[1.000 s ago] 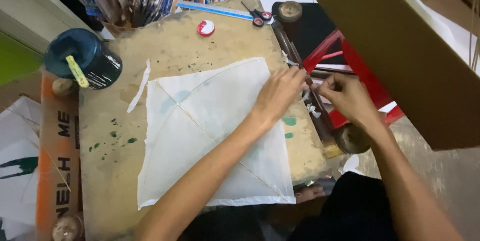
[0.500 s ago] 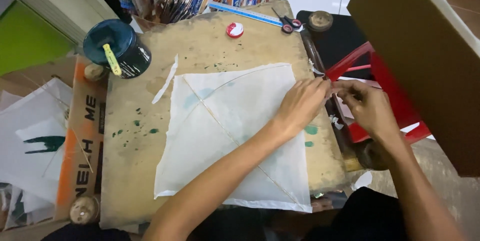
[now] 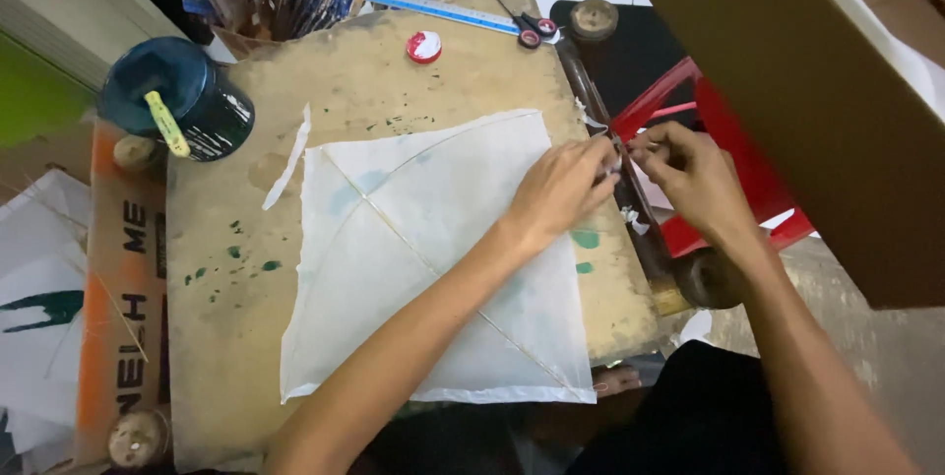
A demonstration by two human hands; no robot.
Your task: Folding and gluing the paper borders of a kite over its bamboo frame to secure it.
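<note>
Both hands, left and right, pinch a small white scrap at the bench edge beside the white kite. A yellow-handled brush sits in the dark glue pot.

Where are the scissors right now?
In the head view, the scissors lie at the board's far edge, beside the blue ruler's right end, beyond both hands.

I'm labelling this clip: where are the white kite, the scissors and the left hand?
white kite (image 3: pixel 423 268), head view, on the paper near the crossing sticks.
scissors (image 3: pixel 530 30), head view, near the handles.
left hand (image 3: pixel 561 190), head view, back of the hand.
</note>
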